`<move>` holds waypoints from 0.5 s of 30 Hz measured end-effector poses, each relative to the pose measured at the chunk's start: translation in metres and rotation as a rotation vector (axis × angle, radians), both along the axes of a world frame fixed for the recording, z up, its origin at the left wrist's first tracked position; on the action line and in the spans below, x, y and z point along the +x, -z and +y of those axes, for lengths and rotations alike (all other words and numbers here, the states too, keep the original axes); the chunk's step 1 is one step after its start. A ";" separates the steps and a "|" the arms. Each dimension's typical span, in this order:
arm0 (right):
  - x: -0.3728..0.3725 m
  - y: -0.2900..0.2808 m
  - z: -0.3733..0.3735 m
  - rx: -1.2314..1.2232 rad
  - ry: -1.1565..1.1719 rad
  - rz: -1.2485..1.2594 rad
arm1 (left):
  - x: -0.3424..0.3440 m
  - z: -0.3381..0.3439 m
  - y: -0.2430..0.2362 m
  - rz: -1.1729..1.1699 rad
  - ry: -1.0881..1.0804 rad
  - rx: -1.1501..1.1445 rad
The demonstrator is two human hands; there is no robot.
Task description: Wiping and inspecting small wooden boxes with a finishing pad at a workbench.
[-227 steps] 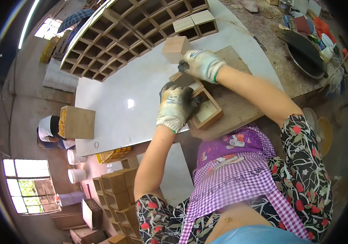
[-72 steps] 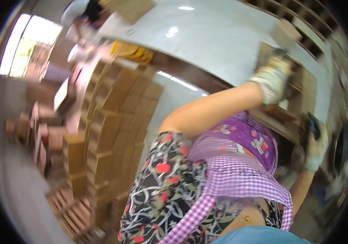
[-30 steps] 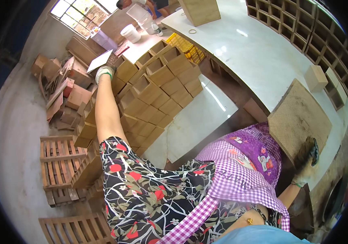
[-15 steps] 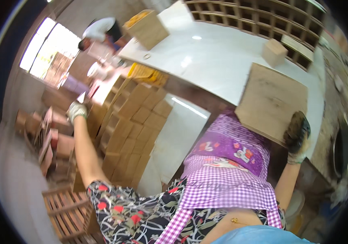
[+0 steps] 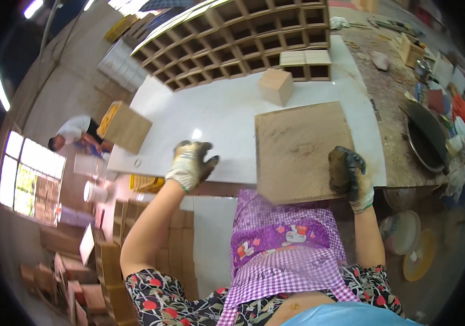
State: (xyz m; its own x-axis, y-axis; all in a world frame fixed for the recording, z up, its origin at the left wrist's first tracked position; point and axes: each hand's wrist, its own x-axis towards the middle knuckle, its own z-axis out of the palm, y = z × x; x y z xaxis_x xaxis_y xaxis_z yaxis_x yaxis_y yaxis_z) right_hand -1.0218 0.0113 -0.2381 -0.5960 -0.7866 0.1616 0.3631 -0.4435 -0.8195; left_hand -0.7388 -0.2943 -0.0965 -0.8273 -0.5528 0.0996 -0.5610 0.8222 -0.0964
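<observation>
Over the white tabletop (image 5: 219,114) is my left hand (image 5: 192,163), in a pale glove with dark fingertips. Its fingers are spread and hold nothing. My right hand (image 5: 360,182), gloved too, is at the right edge of a square brown ribbed board (image 5: 297,146). The fingers curl around a dark brown pad-like lump (image 5: 338,169), whose kind I cannot make out. Lying flat, the board reaches over the table's front edge near my purple apron (image 5: 281,244). Beyond the board stands a small wooden block-like box (image 5: 277,85).
A large wooden grid of open compartments (image 5: 232,43) fills the table's back. To the left stand an open wooden box with yellow contents (image 5: 126,127) and a person bending over (image 5: 77,130). Stacked wooden boxes (image 5: 175,239) are below. On the right is a cluttered, dusty surface (image 5: 374,60).
My left hand has come from the wooden boxes at lower left to above the table, fingers spread. The view has turned, shifting the scene. My right hand stays at the board's edge.
</observation>
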 end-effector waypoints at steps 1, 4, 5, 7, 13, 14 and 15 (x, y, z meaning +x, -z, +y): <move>0.004 -0.008 -0.005 0.072 0.018 -0.067 | -0.024 0.001 -0.001 -0.019 0.028 0.040; 0.012 -0.029 -0.002 0.136 0.049 -0.067 | -0.104 -0.005 0.002 0.128 0.207 -0.015; 0.013 -0.030 -0.003 0.143 0.065 -0.035 | -0.129 -0.009 0.002 0.138 0.212 -0.037; 0.012 -0.036 -0.002 0.169 0.053 -0.053 | -0.183 -0.017 -0.004 0.168 0.222 -0.002; 0.013 -0.045 -0.005 0.336 0.157 0.142 | -0.311 -0.066 0.008 0.106 -0.096 0.232; 0.010 -0.032 -0.002 0.343 0.162 0.148 | -0.327 -0.071 0.010 0.036 -0.113 0.283; 0.008 -0.019 0.002 0.348 0.166 0.154 | -0.341 -0.076 0.011 -0.034 -0.132 0.331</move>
